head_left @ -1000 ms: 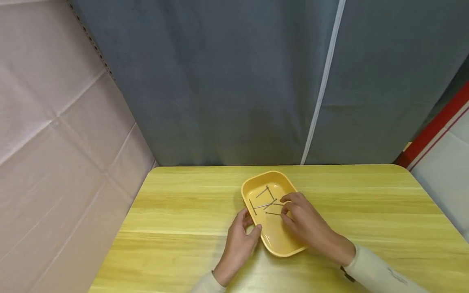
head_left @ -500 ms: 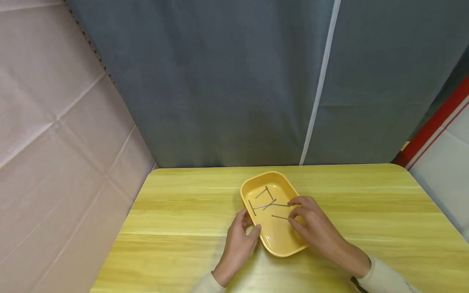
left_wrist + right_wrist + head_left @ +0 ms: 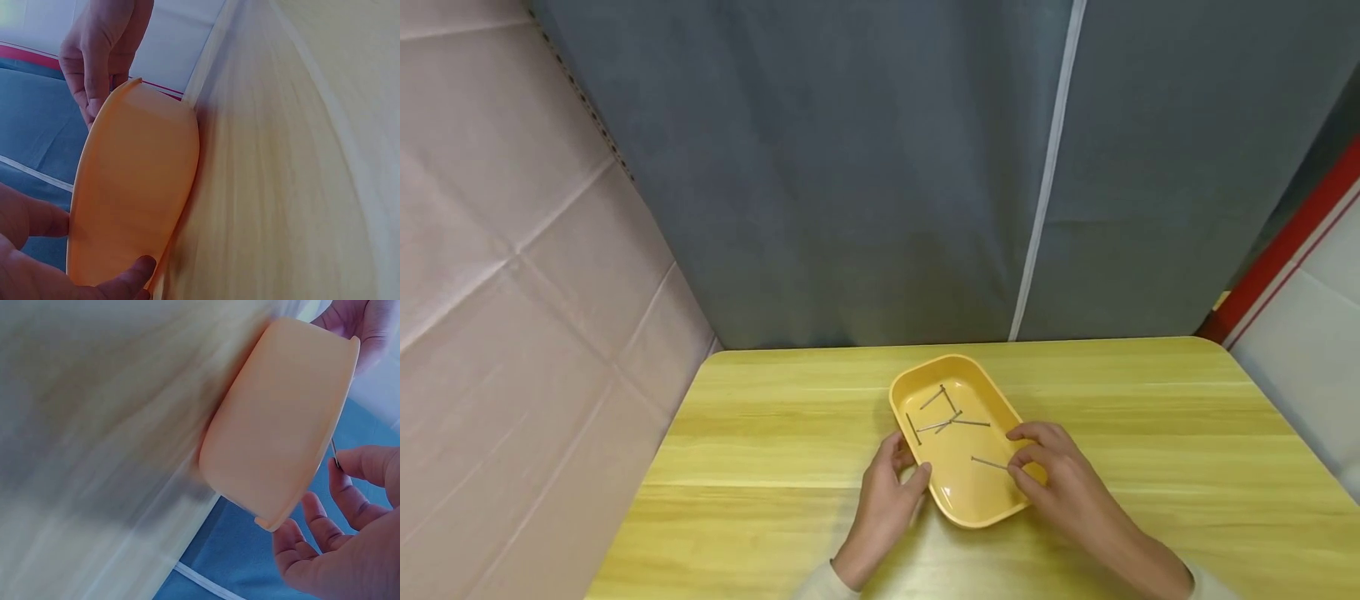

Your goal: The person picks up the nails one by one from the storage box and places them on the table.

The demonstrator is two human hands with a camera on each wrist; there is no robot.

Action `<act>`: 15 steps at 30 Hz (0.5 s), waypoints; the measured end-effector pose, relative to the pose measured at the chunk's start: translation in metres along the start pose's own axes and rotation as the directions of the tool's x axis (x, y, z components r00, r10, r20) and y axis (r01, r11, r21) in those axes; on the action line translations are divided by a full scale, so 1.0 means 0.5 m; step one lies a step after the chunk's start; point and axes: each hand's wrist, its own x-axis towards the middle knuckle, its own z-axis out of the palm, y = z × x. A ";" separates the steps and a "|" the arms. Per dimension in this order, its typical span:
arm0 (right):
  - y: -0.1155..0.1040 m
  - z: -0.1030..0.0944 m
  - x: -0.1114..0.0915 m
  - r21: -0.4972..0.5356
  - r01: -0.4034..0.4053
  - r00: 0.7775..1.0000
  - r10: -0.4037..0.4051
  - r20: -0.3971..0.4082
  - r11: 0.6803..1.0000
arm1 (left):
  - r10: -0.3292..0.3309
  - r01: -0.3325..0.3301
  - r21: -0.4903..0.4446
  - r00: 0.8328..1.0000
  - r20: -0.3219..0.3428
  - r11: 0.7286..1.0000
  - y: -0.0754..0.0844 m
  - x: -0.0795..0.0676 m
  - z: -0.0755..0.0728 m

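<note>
A wood-grain table (image 3: 760, 454) carries a yellow, round-cornered plastic tray (image 3: 955, 496) set between the two hands. The left hand (image 3: 882, 502) grips the tray's left side, thumb on the rim and fingers against the outer wall. At the opposite side, the right hand (image 3: 1066, 485) pinches one thin metal nail (image 3: 989, 462) by its end between thumb and forefinger; its head points left over the tray floor, and whether it touches the floor I cannot tell. The loose nails (image 3: 973, 422) lie farther back, some crossing. Compared with half a second ago, the right hand and pinched nail have shifted toward the person, farther from that cluster; the left hand's grip is unchanged.
</note>
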 end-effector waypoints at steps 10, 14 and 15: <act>0.010 -0.019 -0.039 0.034 0.036 0.996 -0.033 -0.084 0.999 | -0.011 0.011 -0.068 1.000 0.001 0.998 0.000 0.003 0.002; 0.020 -0.028 -0.060 0.040 -0.001 0.995 0.005 -0.095 0.999 | -0.011 0.012 -0.083 1.000 0.004 0.996 0.000 0.002 0.003; 0.023 -0.031 -0.064 0.042 -0.010 0.995 0.014 -0.094 0.999 | -0.012 0.012 -0.079 1.000 0.000 0.997 0.000 0.002 0.003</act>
